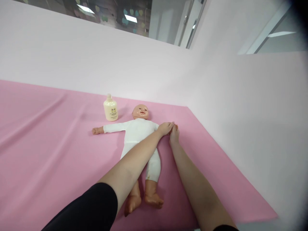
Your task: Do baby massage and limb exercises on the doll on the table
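A baby doll with a white cloth body lies on its back on a pink covering, arms spread out. My left hand is closed around the doll's arm near the wrist, on the right side of the view. Against it, my right hand is wrapped round the doll's hand, whose small fingers just show above mine. My left forearm crosses over the doll's belly and hides part of its legs. The doll's other arm stretches left, untouched.
A cream-coloured bottle with dark print stands upright left of the doll's head. White walls rise behind and to the right of the pink surface. Windows are set in them.
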